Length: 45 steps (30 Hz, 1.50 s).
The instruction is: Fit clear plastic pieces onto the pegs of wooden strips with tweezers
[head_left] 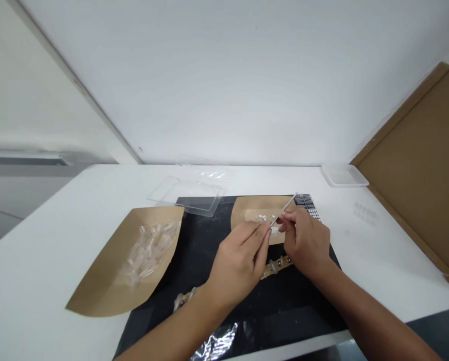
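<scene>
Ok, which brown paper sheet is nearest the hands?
The right sheet, under the left hand and right hand, carries small white bits; the left sheet holds clear pieces.

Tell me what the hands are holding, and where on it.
The right hand pinches a slim metal tool along its middle; the left hand meets its lower end, and whether that hand grips it cannot be told.

Free black mat (292, 311) below the hands (239, 265) (305, 243)

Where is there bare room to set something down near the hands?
Free: white tabletop left of the left kraft paper sheet, and black mat between that sheet and the left hand. Crowded: around the right hand, over the second kraft sheet with small white pieces.
</scene>
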Available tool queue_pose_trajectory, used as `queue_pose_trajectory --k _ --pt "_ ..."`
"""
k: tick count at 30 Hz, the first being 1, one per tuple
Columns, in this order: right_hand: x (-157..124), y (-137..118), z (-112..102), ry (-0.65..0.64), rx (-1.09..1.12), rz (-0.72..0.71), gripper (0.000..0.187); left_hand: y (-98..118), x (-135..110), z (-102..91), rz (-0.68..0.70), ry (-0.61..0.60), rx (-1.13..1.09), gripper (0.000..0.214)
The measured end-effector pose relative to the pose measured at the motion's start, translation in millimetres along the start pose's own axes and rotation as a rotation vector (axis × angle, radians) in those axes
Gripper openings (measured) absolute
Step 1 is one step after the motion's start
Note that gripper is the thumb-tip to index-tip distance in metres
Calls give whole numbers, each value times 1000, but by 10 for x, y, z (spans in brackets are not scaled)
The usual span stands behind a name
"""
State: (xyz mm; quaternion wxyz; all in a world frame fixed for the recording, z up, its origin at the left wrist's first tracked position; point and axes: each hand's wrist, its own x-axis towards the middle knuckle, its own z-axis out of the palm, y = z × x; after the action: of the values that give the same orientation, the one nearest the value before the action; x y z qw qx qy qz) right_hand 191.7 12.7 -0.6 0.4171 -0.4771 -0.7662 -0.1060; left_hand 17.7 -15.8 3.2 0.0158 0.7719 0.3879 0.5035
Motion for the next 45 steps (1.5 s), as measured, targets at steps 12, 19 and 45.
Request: queue_pose_trajectory --k 12,19,45 --pt "46 60 -41 18 -138 -130 19 14 -3 -12 -5 26 63 25" --pt "32 3 -5 -36 -285 -305 22 51 -14 -5 -11 0 75 18" --pt "145 -35 24 -38 -67 -267 22 15 29 -74 21 21 161 19"
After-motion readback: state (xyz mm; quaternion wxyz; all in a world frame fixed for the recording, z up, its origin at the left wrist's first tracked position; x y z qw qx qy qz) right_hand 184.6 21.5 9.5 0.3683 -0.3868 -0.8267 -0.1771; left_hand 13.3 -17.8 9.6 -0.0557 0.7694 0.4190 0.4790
